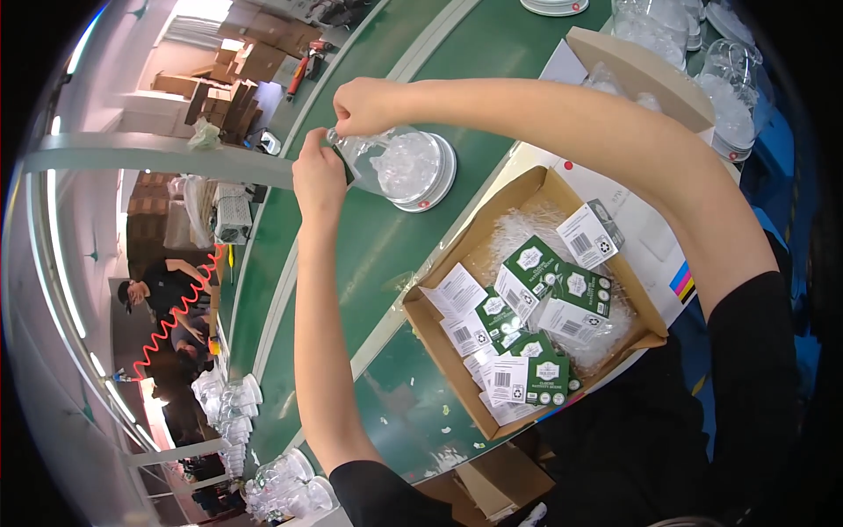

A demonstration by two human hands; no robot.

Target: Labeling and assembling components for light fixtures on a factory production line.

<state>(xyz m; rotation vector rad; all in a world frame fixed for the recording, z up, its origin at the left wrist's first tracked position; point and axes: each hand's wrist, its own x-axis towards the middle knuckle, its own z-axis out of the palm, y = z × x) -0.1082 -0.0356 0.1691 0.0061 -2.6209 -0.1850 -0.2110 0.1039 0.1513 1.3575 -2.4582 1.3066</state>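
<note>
A clear plastic dome [369, 167] with a white round base [446, 171] and crinkled clear film inside rests on the green bench, its narrow knobbed end toward my hands. My left hand [318, 180] is closed at that narrow end, with the edge of a dark green card [343, 165] between its fingers. Just beyond it, my right hand [367, 105] is closed in a pinch by the knob; what its fingers hold is too small to make out. Nearer me, an open cardboard box [536, 430] holds several green-and-white cards [531, 263] and thin clear strands.
A grey metal post [167, 158] juts in at left. More domes stand at the near left [290, 483] and far right [733, 114]. An open white carton [650, 79] lies under my right arm. At left, other people [167, 290] work beside a red coiled hose [180, 307].
</note>
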